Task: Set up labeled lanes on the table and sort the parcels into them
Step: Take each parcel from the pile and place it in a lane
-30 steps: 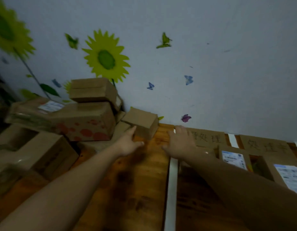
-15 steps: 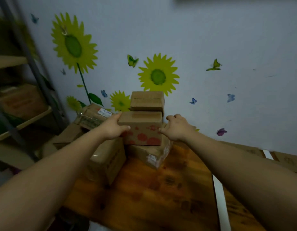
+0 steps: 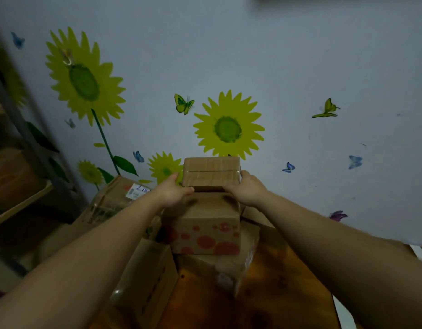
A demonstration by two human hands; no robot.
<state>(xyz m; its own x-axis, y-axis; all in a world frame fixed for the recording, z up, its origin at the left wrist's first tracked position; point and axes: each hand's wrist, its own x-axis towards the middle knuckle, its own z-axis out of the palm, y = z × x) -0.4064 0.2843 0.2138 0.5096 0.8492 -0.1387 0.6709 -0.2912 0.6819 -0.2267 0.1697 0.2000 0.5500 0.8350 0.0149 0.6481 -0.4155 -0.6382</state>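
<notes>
Stacked parcels (image 3: pixel 205 233) crowd frame centre against the wall (image 3: pixel 300 55); open table (image 3: pixel 276 293) lower right; shelving (image 3: pixel 17 205) blocks left.

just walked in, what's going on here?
A person is taking the small plain box from the top of a parcel stack by the wall. The left hand and right hand grip its two ends. Right beneath it is the red-dotted box, which rests on a larger parcel on the wooden table. Whether the small box has lifted clear is hard to tell.
</notes>
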